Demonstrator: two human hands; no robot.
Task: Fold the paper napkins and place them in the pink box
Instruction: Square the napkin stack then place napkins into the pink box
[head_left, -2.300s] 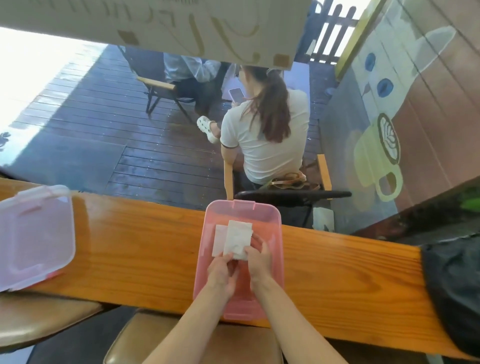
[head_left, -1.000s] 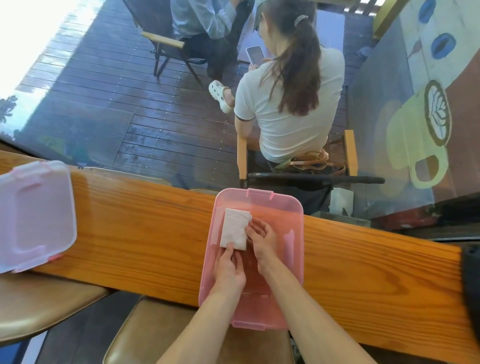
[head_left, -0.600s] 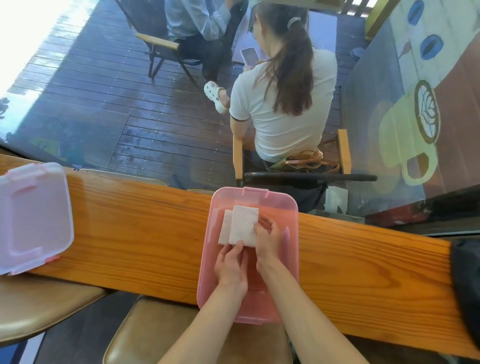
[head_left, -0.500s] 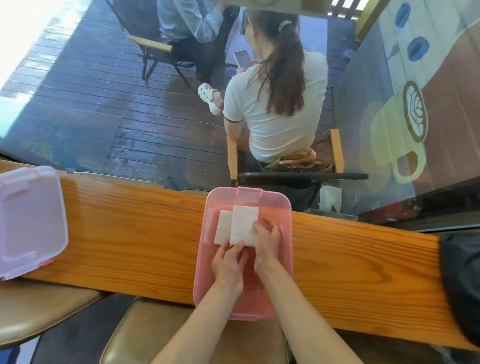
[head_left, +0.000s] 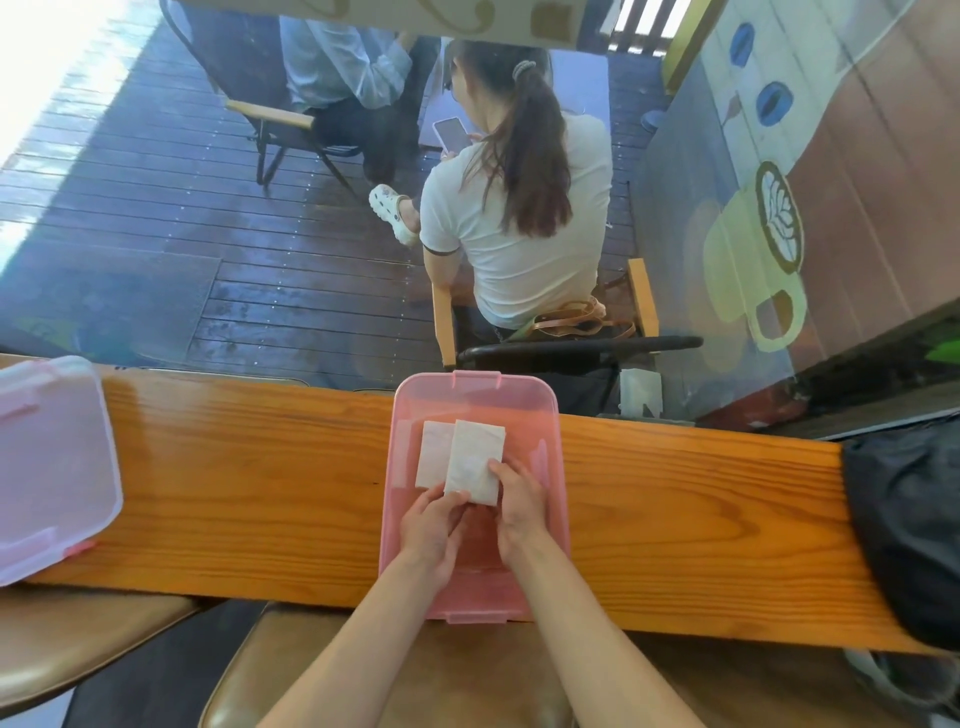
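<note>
Holding: both hands sit inside the pink box (head_left: 475, 400), pinching the near end of a folded napkin (head_left: 475, 462) that lies over a second folded napkin (head_left: 432, 454) at the box's far-left part.
Left hand: the left hand (head_left: 428, 538) has thumb and fingers closed on the upper napkin's near-left corner.
Right hand: the right hand (head_left: 519, 506) has its fingers curled over the near-right edge of that napkin, pressing it down.
Just changed: half a second ago the upper napkin lay much the same, with both hands at its near end; a second ago only one napkin face showed, so the top one has since been slid rightward, baring the lower one's left strip.
Meaning for the task: my reading is that this napkin is being settled into place, so the placing step is nearly done for it.
Against the earliest frame: the napkins are in a similar overlap there; the view has tilted, and the clear lid (head_left: 49, 467) sits nearer the left edge on the worktop (head_left: 249, 478).
Elsewhere: a black bag (head_left: 906, 530) rests at the worktop's right end.
</note>
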